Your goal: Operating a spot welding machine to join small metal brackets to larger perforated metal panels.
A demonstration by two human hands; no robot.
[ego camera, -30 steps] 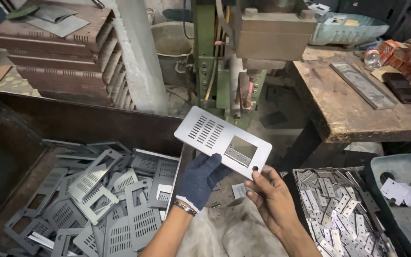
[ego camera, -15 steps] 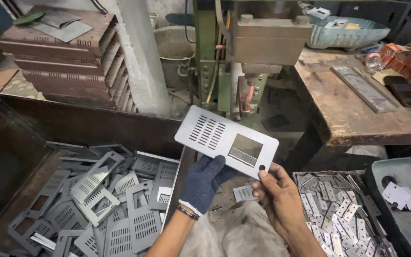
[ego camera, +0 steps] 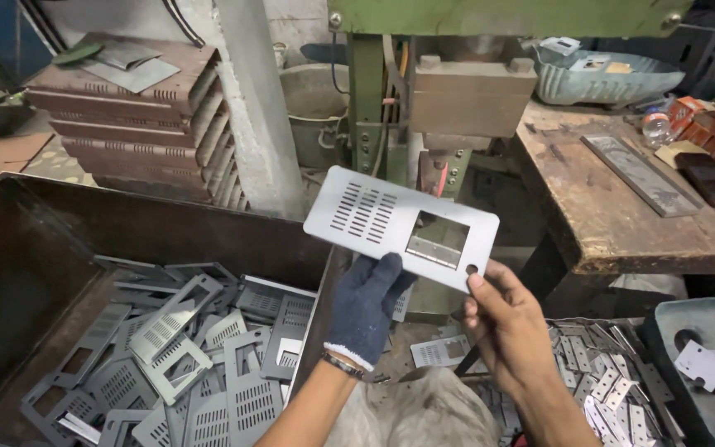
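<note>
Head view: the gloved left hand (ego camera: 367, 306) and the bare right hand (ego camera: 506, 327) together grasp a grey plate (ego camera: 400, 226) by its lower edge, holding it tilted in the air in front of the green press (ego camera: 374, 108); the plate has slotted vents, a rectangular window and a small round hole beside the right thumb. Below left, a dark bin (ego camera: 35, 248) holds a heap of similar plates (ego camera: 200, 356); lower right, a tray (ego camera: 597, 327) holds small offcuts (ego camera: 606, 389), and a wooden bench (ego camera: 622, 215) stands at right.
</note>
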